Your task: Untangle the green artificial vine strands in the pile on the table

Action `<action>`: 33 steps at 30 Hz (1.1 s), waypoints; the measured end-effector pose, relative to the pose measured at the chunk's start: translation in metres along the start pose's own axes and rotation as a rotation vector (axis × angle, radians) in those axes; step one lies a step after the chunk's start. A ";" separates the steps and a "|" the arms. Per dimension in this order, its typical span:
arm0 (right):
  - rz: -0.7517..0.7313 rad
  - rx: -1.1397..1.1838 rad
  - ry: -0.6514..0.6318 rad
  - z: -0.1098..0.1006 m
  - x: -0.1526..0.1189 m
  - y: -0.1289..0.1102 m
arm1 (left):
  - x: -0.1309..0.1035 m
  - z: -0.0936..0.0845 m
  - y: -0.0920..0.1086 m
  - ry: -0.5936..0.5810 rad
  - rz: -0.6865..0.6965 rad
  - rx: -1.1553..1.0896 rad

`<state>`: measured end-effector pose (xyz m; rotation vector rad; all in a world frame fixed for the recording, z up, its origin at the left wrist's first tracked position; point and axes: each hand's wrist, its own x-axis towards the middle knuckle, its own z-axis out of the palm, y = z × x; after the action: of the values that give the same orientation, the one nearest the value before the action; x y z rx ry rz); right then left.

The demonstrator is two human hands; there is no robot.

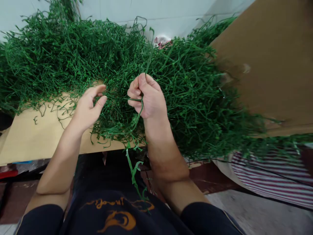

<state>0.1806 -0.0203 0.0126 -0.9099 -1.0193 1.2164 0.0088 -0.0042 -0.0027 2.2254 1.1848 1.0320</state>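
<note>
My right hand (149,96) is closed around a thin green plastic stem (151,54). One end of the stem sticks up past my thumb, and green strands also run out below the fist. My left hand (90,104) is held to the left with thumb and fingers apart and nothing between them. It hovers by the near edge of a large tangled heap of green plastic stems (66,55). Below my right hand a leafy green strand (133,173) hangs in front of my dark shirt; where its upper end leads I cannot tell.
The heap lies over a cardboard sheet (36,133) with a few loose stems on it. At right, a big cardboard panel (274,71) leans over the stems. Behind stands a pale tiled wall (112,9). Striped fabric (274,179) shows at lower right.
</note>
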 end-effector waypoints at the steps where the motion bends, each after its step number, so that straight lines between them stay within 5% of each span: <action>1: -0.002 0.009 -0.018 0.001 0.001 -0.001 | -0.003 0.006 0.008 -0.094 0.013 -0.112; 4: -0.017 0.044 -0.056 0.004 0.005 0.002 | -0.010 0.024 0.024 -0.391 -0.019 -0.372; 7: -0.019 0.041 -0.059 0.004 0.009 0.007 | -0.014 0.037 0.026 -0.487 -0.137 -0.445; 14: -0.130 -0.035 0.093 -0.005 -0.004 0.014 | -0.008 0.036 0.015 -0.195 -0.216 -0.388; 16: -0.112 -0.153 0.046 -0.007 -0.015 0.020 | -0.006 0.034 0.013 -0.138 -0.187 -0.390; 20: -0.029 -0.273 -0.155 -0.008 -0.030 0.032 | -0.005 0.029 0.012 -0.122 -0.150 -0.364; 27: -0.045 -0.319 -0.090 -0.010 -0.033 0.033 | -0.001 0.014 0.004 -0.041 -0.117 -0.182; 33: 0.010 -0.174 -0.133 -0.010 -0.032 0.034 | 0.001 0.005 0.001 -0.083 -0.025 0.076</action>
<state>0.1780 -0.0479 -0.0266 -0.9793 -1.2440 1.2230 0.0138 -0.0038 -0.0043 2.2821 1.2316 0.8899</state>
